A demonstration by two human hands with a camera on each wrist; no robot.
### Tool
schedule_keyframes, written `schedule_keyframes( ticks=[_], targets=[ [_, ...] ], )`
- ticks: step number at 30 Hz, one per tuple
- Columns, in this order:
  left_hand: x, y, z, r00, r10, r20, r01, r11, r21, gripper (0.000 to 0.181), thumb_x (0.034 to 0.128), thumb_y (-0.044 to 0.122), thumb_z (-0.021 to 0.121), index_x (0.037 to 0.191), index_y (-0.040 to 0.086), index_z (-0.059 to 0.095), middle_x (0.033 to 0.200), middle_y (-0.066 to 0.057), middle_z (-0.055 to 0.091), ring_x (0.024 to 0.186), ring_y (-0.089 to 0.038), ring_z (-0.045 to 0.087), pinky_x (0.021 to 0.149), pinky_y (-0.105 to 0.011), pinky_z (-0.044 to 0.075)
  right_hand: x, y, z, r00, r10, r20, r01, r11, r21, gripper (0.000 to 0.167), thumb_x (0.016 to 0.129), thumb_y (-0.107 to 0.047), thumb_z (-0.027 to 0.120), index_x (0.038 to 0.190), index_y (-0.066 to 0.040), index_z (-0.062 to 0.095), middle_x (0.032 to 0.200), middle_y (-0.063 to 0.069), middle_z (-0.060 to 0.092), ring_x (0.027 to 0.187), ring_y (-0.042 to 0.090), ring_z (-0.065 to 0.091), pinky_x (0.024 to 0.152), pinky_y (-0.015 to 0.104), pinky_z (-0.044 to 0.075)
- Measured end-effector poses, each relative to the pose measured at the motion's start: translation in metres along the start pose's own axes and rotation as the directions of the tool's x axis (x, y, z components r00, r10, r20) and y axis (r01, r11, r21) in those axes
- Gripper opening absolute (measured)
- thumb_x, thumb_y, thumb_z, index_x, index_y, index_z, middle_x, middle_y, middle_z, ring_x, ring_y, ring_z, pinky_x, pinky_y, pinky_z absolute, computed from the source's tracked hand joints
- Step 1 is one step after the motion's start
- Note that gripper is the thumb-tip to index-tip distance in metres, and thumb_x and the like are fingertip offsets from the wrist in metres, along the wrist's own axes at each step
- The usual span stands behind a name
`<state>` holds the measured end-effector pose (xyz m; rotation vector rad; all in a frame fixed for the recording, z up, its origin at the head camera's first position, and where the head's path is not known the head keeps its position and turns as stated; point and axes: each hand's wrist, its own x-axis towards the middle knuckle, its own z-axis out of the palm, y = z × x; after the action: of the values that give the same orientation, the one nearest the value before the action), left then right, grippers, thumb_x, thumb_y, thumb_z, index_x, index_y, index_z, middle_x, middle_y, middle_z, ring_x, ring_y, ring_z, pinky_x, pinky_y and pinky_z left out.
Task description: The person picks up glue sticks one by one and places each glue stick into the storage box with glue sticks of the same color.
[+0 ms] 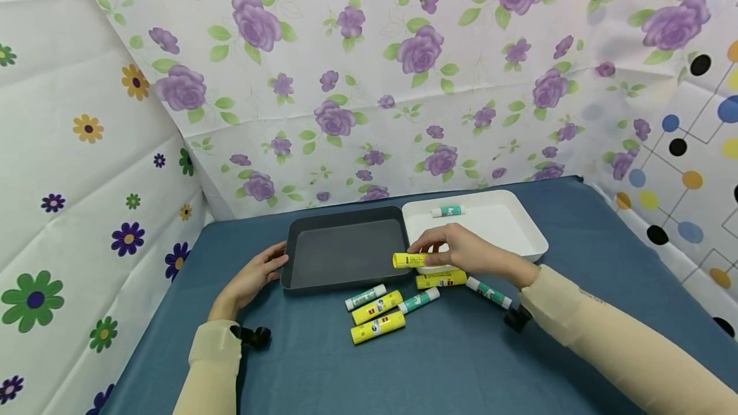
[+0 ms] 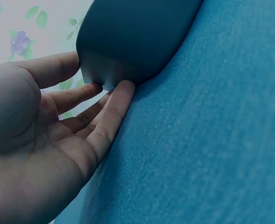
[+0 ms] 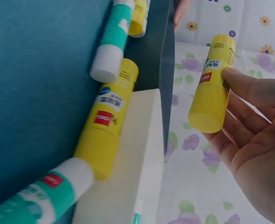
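My right hand [image 1: 455, 250] pinches a yellow glue stick [image 1: 408, 260] between thumb and fingers, above where the dark grey tray [image 1: 346, 284] meets the white tray [image 1: 530, 235]. In the right wrist view the held yellow glue stick [image 3: 213, 84] is raised off the table. My left hand [image 1: 256, 277] touches the left wall of the grey tray; in the left wrist view its extended fingers [image 2: 121, 98] rest against the outer wall. Inside the white tray lies a green-and-white glue stick [image 1: 447, 211]. The grey tray's inside shows no object.
In front of the trays lie yellow glue sticks [image 1: 377, 327] and green-and-white glue sticks [image 1: 419, 300]. Another yellow glue stick [image 1: 441, 279] lies against the white tray's front wall, beside a green one [image 1: 489, 292]. Flowered cloth [image 1: 334, 117] hangs behind the table.
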<state>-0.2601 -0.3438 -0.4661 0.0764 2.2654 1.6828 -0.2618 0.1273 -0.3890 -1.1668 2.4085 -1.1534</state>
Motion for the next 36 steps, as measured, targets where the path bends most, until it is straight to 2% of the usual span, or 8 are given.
schedule_keyframes(
  ticks=[7, 12, 21, 29, 36],
  targets=[
    [0.002, 0.003, 0.0, 1.0, -0.005, 0.0, 0.005, 1.0, 0.003, 0.067, 0.1137, 0.031, 0.047, 0.168, 0.008, 0.015, 0.169, -0.021, 0.021, 0.153, -0.039, 0.027, 0.123, -0.06, 0.028, 0.017, -0.006, -0.009, 1.0, 0.018, -0.012, -0.018, 1.0, -0.015, 0.031, 0.097, -0.005, 0.073, 0.127, -0.014, 0.077, 0.12, 0.002, 0.075, 0.098, 0.017, 0.068, 0.078, 0.032, 0.058],
    [0.002, 0.003, 0.0, 1.0, -0.009, 0.0, 0.009, 1.0, 0.008, 0.07, 0.1132, 0.034, 0.048, 0.168, 0.009, 0.014, 0.169, -0.021, 0.019, 0.154, -0.039, 0.025, 0.123, -0.061, 0.027, 0.034, -0.009, -0.014, 1.0, -0.012, -0.001, 0.012, 1.0, -0.001, 0.03, 0.097, -0.007, 0.074, 0.126, -0.013, 0.077, 0.117, 0.002, 0.075, 0.099, 0.022, 0.069, 0.074, 0.035, 0.058],
    [0.0, 0.002, 0.001, 1.0, -0.014, 0.003, 0.014, 1.0, 0.012, 0.07, 0.1132, 0.035, 0.048, 0.168, 0.009, 0.013, 0.17, -0.021, 0.016, 0.155, -0.039, 0.022, 0.124, -0.06, 0.026, 0.06, -0.015, -0.02, 1.0, -0.024, -0.003, 0.024, 1.0, 0.017, 0.031, 0.098, -0.007, 0.073, 0.128, -0.011, 0.076, 0.122, 0.005, 0.074, 0.105, 0.02, 0.068, 0.084, 0.035, 0.061],
    [-0.001, 0.001, 0.001, 1.0, 0.003, 0.014, -0.004, 0.999, 0.037, 0.068, 0.1142, 0.033, 0.045, 0.168, 0.008, 0.013, 0.17, -0.023, 0.016, 0.155, -0.041, 0.022, 0.123, -0.061, 0.028, 0.088, -0.018, -0.022, 1.0, 0.011, 0.025, -0.013, 0.997, 0.071, 0.031, 0.099, -0.003, 0.07, 0.13, -0.006, 0.074, 0.129, 0.01, 0.072, 0.119, 0.025, 0.068, 0.097, 0.038, 0.059],
    [-0.003, 0.003, 0.0, 1.0, 0.017, 0.023, -0.018, 0.999, 0.041, 0.066, 0.1145, 0.031, 0.044, 0.168, 0.009, 0.013, 0.17, -0.022, 0.017, 0.154, -0.041, 0.024, 0.123, -0.061, 0.028, 0.112, -0.021, -0.021, 1.0, 0.0, 0.03, 0.0, 1.0, -0.018, 0.03, 0.099, -0.003, 0.071, 0.128, -0.005, 0.075, 0.125, 0.01, 0.074, 0.113, 0.023, 0.07, 0.095, 0.036, 0.06]
  ],
)
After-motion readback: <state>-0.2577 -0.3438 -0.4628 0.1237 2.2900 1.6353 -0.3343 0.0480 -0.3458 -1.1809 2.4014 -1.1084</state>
